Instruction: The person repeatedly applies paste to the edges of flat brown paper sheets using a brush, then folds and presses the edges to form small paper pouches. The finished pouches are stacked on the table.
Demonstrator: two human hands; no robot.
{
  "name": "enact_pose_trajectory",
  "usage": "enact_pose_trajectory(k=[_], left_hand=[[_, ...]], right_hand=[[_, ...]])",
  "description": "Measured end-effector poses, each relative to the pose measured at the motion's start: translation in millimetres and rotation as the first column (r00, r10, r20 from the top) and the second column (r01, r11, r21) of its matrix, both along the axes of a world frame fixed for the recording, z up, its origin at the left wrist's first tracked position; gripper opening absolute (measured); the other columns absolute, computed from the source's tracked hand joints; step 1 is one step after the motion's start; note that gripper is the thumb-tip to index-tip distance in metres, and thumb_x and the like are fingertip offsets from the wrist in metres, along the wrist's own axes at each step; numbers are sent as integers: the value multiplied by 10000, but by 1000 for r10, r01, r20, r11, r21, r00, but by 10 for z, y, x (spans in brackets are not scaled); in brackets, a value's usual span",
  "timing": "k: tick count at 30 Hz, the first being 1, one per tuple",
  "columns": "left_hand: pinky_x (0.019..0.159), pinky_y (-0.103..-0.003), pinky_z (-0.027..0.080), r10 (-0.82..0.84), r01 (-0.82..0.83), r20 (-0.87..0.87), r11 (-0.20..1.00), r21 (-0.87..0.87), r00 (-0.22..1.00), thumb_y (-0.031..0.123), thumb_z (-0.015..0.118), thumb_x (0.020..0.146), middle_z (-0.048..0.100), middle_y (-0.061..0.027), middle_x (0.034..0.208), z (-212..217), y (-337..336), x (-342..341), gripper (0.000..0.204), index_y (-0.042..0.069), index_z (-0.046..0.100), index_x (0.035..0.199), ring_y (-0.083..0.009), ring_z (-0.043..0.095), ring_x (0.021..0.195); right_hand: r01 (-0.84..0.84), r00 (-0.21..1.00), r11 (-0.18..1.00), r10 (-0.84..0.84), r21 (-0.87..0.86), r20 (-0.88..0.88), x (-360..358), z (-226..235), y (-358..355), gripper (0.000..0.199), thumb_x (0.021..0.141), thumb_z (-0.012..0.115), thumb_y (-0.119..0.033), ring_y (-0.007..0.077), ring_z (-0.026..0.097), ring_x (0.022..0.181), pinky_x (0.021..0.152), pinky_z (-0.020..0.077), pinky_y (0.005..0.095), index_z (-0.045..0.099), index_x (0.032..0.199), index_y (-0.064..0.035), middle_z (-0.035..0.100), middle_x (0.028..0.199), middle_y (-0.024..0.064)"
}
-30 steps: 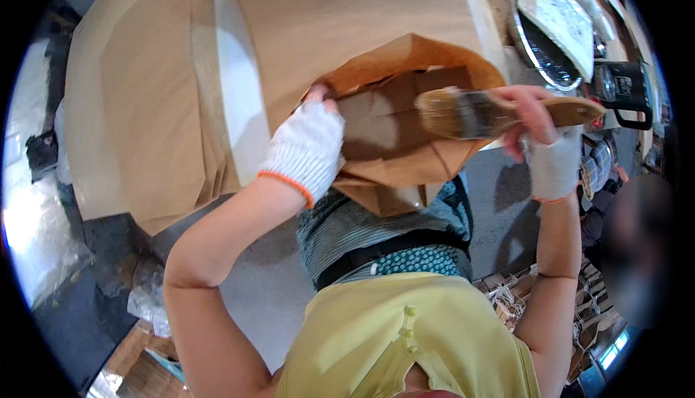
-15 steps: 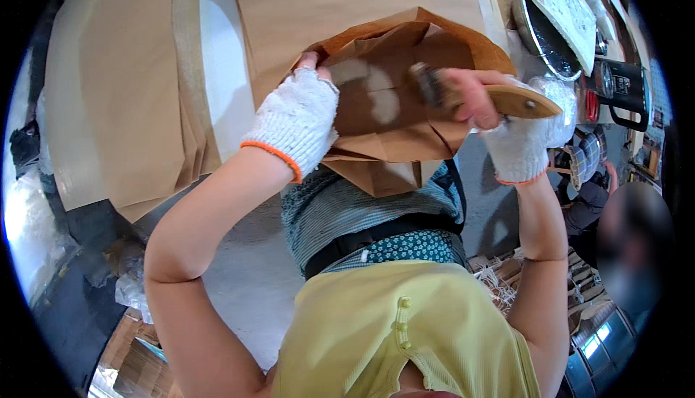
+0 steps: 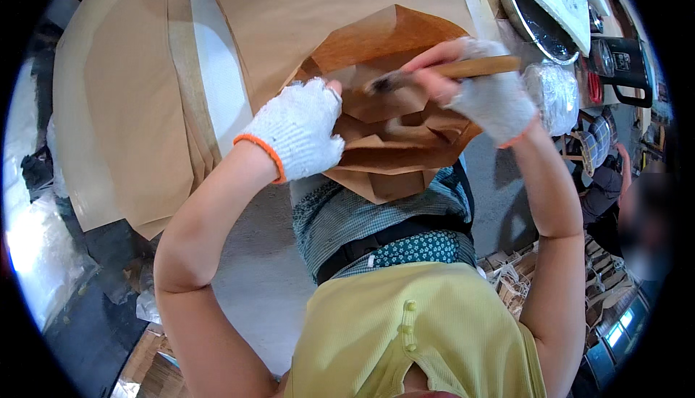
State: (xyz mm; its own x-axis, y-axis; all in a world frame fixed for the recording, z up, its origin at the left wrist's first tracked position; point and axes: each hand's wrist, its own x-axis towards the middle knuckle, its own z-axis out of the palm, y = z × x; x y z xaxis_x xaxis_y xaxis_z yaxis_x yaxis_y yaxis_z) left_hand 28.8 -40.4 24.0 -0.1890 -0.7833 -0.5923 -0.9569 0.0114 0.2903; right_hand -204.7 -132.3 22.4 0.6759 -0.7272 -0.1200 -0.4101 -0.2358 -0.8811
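A piece of brown paper point(image 3: 384, 36) with many folds and creases lies at the near edge of the work surface, its front flap hanging over my lap. My left hand point(image 3: 297, 126), in a white knitted glove with an orange cuff and bare fingertips, is closed on the paper's left side. My right hand point(image 3: 492, 98), gloved the same way, grips a brush point(image 3: 481, 67) by its wooden handle. The brush's dark head is blurred and sits over the middle of the folded paper. I cannot tell whether the bristles touch it.
Large brown paper sheets point(image 3: 130, 108) and a white strip point(image 3: 217, 58) lie at the left. At the far right are a metal pan point(image 3: 515, 7) with a white board across it, a black mug point(image 3: 630, 72) and a plastic-wrapped bundle point(image 3: 552, 98). Another person point(image 3: 604, 188) is beyond.
My right hand has moved up and left, bringing the brush head over the paper's middle. The paper's inner folds are bunched differently. My left hand stays at the paper's left side.
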Motion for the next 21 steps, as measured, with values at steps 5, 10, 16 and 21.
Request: enact_pose_trajectory(k=[5, 10, 16, 21], left_hand=[[886, -435, 522, 61, -61, -13, 997, 40, 998, 306, 527, 816, 605, -252, 1130, 22, -82, -11, 499, -56, 518, 1159, -380, 629, 1024], [866, -436, 514, 2, -3, -10, 996, -90, 1000, 232, 506, 831, 671, -242, 947, -275, -426, -241, 317, -32, 661, 914, -379, 649, 934], [875, -443, 510, 116, -115, -1, 984, -140, 993, 236, 519, 839, 670, -239, 965, -460, -554, -74, 315, -16, 673, 952, -398, 645, 923], [876, -445, 511, 167, -159, 25, 970, -186, 986, 233, 499, 854, 664, -249, 976, -590, -544, -80, 327, -27, 665, 962, -401, 643, 925]], right_hand=[[-20, 999, 979, 27, -201, 33, -128, -352, -7, 181, 809, 716, -114, 138, 637, 706, 665, 508, 249, 703, 975, -44, 670, 768, 37], [122, 988, 907, -150, -403, -39, -299, -199, 37, 169, 836, 705, -141, 126, 642, 714, 682, 520, 240, 710, 985, -62, 689, 813, 42], [298, 945, 880, -326, 371, 16, 139, -269, 471, 208, 907, 652, -271, 99, 618, 728, 621, 511, 255, 705, 986, -87, 676, 824, 24], [0, 987, 907, -67, -420, -145, 102, -464, 535, 138, 794, 689, -188, 260, 664, 770, 677, 525, 366, 674, 919, -132, 668, 814, 81]])
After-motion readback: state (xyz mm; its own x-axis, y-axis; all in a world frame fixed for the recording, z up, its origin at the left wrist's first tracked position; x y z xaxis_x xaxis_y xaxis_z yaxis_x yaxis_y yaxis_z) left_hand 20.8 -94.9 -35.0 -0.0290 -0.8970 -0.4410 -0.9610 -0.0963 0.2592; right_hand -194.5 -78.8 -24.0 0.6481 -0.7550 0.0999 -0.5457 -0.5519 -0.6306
